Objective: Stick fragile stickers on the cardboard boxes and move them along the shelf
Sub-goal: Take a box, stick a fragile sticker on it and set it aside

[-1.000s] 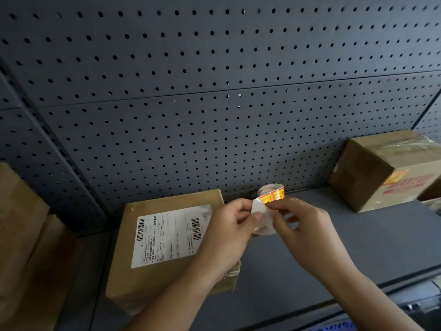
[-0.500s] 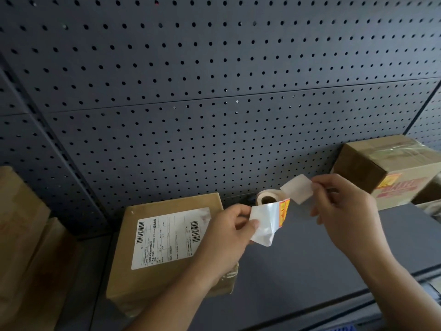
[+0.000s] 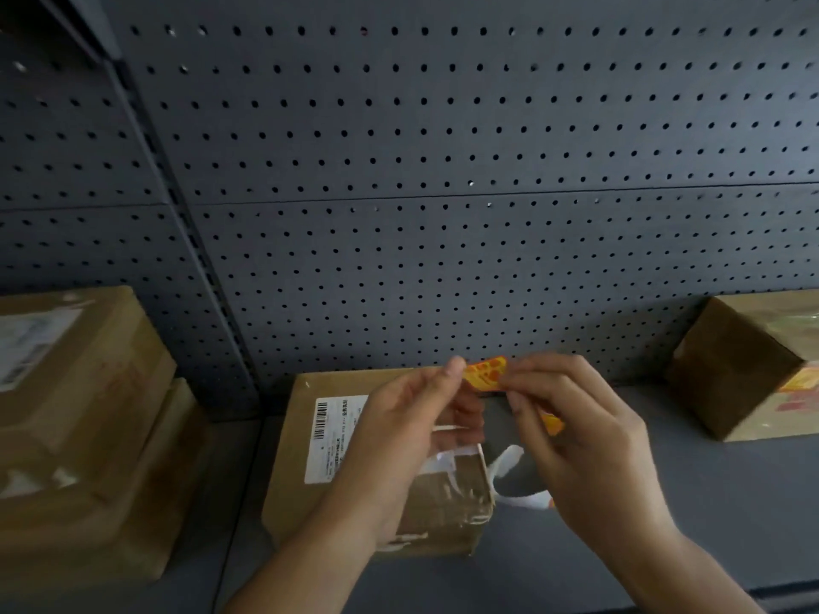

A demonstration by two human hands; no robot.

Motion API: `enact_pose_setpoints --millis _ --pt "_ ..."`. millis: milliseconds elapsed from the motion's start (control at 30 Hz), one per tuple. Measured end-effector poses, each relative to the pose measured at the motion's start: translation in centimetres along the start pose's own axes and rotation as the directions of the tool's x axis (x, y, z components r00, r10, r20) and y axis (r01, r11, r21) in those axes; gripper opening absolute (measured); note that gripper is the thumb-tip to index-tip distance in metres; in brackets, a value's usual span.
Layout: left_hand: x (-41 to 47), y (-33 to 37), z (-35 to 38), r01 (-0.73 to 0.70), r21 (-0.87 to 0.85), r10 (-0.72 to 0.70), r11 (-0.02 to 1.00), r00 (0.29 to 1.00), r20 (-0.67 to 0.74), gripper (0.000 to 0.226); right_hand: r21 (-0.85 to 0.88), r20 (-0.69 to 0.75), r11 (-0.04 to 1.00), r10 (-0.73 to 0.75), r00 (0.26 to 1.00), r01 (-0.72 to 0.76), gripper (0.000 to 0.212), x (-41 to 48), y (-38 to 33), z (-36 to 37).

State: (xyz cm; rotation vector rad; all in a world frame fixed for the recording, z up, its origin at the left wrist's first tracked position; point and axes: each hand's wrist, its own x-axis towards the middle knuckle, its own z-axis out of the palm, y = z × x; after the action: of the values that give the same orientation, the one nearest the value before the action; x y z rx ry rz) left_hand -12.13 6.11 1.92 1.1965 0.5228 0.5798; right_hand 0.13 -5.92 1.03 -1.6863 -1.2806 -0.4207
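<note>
A cardboard box [image 3: 301, 440] with a white shipping label lies flat on the grey shelf [image 3: 664, 502] in front of me. Just above its far right corner, my left hand [image 3: 399, 436] and my right hand [image 3: 571, 427] pinch an orange fragile sticker [image 3: 485, 375] between their fingertips. A white backing strip [image 3: 509, 469] hangs loose below my hands, beside the box's right edge. The sticker roll is hidden.
A second cardboard box [image 3: 744, 370] with an orange sticker on its side stands at the right of the shelf. Stacked boxes [image 3: 79, 414] fill the bay to the left. A dark pegboard wall [image 3: 443, 170] backs the shelf.
My hands came back together and now both pinch the orange sticker. The white backing that my left hand held up now dangles below. The view has shifted right and down.
</note>
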Motion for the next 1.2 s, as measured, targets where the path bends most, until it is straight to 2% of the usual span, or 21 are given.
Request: enact_pose_setpoints --millis 100,167,200,267,333,400,533,667,833,1000,1200 --pt "-0.3 0.4 -2.2 -0.004 0.059 0.009 0.998 0.996 -0.090 0.020 0.044 0.105 0.998 -0.059 0.993 0.054 0.013 0.2 -1.0 1.8" --pt "-0.6 0.6 -3.8 0.001 0.086 0.012 0.996 0.988 -0.152 0.015 0.119 0.182 0.993 -0.046 0.982 0.024 0.010 0.4 -1.7 2.9" --pt "-0.8 0.7 -4.7 0.003 0.104 0.016 0.995 0.983 -0.184 0.014 0.213 0.235 0.975 0.012 0.972 -0.064 0.009 0.5 -2.1 3.5" --pt "-1.1 1.0 -6.4 0.012 0.167 0.028 0.986 0.971 -0.236 0.011 0.389 0.352 0.868 0.170 0.920 -0.310 0.012 0.9 -3.0 4.5" --pt "-1.4 1.1 -8.1 0.033 0.247 0.034 0.969 0.964 -0.264 0.010 0.428 0.457 0.768 0.271 0.847 -0.477 0.013 1.6 -3.6 5.8" --pt "-1.4 1.1 -9.6 0.060 0.295 0.025 0.954 0.961 -0.276 0.010 0.396 0.538 0.739 0.294 0.790 -0.545 0.011 2.4 -4.2 7.2" --pt "-0.9 1.2 -11.9 0.073 0.370 0.043 0.926 0.954 -0.298 0.010 0.338 0.586 0.763 0.288 0.758 -0.551 0.013 3.5 -4.4 10.2" --pt "1.0 1.2 -13.9 0.104 0.523 0.100 0.846 0.932 -0.348 0.007 0.219 0.623 0.823 0.295 0.724 -0.524 0.010 4.9 -3.9 13.0" --pt "3.7 0.8 -15.4 0.131 0.636 0.135 0.760 0.926 -0.353 0.009 0.098 0.637 0.901 0.270 0.722 -0.423 0.009 5.8 -3.1 16.0" --pt "4.7 0.2 -16.4 0.154 0.702 0.162 0.695 0.918 -0.362 0.015 0.058 0.659 0.919 0.257 0.707 -0.389 0.010 6.2 -2.6 17.4" --pt "5.3 -0.2 -16.6 0.176 0.770 0.182 0.613 0.917 -0.355 0.011 0.018 0.660 0.943 0.238 0.712 -0.332 0.009 6.2 -2.6 18.2"
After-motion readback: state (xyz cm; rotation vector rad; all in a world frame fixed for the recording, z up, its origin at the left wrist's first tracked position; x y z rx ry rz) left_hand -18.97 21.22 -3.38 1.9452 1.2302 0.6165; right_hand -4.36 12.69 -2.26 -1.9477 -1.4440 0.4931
